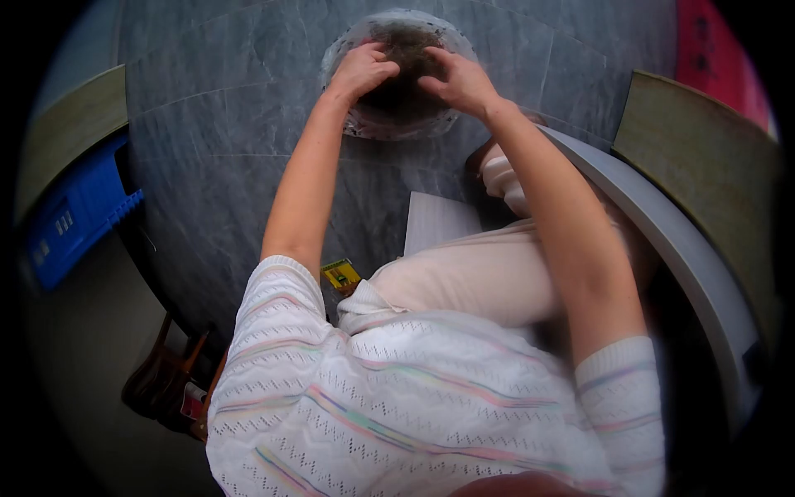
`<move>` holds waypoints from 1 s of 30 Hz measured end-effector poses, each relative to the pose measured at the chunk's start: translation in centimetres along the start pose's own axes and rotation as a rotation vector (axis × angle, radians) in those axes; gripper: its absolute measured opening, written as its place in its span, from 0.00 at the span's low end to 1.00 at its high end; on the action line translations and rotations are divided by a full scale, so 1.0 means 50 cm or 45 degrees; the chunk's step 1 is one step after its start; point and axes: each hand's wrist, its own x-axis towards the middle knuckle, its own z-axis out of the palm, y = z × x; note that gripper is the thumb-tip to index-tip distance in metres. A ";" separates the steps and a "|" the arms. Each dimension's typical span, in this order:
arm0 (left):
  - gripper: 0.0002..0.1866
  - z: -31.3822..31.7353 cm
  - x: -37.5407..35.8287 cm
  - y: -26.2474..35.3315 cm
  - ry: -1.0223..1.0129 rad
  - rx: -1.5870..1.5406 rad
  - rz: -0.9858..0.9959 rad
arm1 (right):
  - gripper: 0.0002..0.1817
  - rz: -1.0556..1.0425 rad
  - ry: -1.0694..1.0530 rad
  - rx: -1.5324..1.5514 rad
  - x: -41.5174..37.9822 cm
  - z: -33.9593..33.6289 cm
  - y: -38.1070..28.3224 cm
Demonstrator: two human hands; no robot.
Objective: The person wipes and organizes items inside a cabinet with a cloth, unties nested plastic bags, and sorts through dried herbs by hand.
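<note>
A round basin, with a pale patterned plastic rim [358, 126], stands on the floor at the top of the view. Inside it lies a dark, brownish, stringy clump [406, 51] whose kind I cannot make out. My left hand [363, 71] reaches over the basin's left side, fingers loosely bent and thumb apart, at the edge of the clump. From the right comes my right hand [460, 81], its thumb and fingers spread beside the clump. Neither hand shows anything clearly gripped, and some fingertips are hidden or blurred.
Grey tiles [224, 124] cover the floor. A white board [439, 222] and a small yellow box [341, 275] lie near my legs. To the left are a blue plastic crate [79, 211] and a wooden chair [161, 373]. A curved grey edge [654, 211] runs along the right.
</note>
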 end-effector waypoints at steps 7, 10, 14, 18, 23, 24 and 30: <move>0.07 -0.006 -0.026 0.006 -0.078 0.050 0.204 | 0.14 0.221 -0.038 -0.059 0.002 -0.008 0.004; 0.06 -0.018 -0.029 -0.011 -0.075 -0.005 0.164 | 0.13 0.233 -0.029 -0.056 0.003 -0.004 0.020; 0.06 -0.035 -0.039 -0.024 -0.052 -0.111 0.092 | 0.12 0.283 -0.059 0.004 0.007 -0.010 0.030; 0.05 -0.046 -0.034 -0.039 -0.047 -0.159 0.067 | 0.12 0.315 -0.097 0.008 0.006 -0.012 0.024; 0.10 -0.026 -0.038 -0.028 0.184 0.169 0.157 | 0.18 0.286 -0.143 -0.021 0.005 -0.012 0.022; 0.14 -0.015 -0.045 -0.015 0.276 0.279 0.193 | 0.19 0.259 -0.170 -0.047 0.006 -0.010 0.021; 0.35 0.115 -0.077 0.001 0.673 0.794 0.765 | 0.29 0.095 -0.371 -0.169 -0.001 0.015 0.018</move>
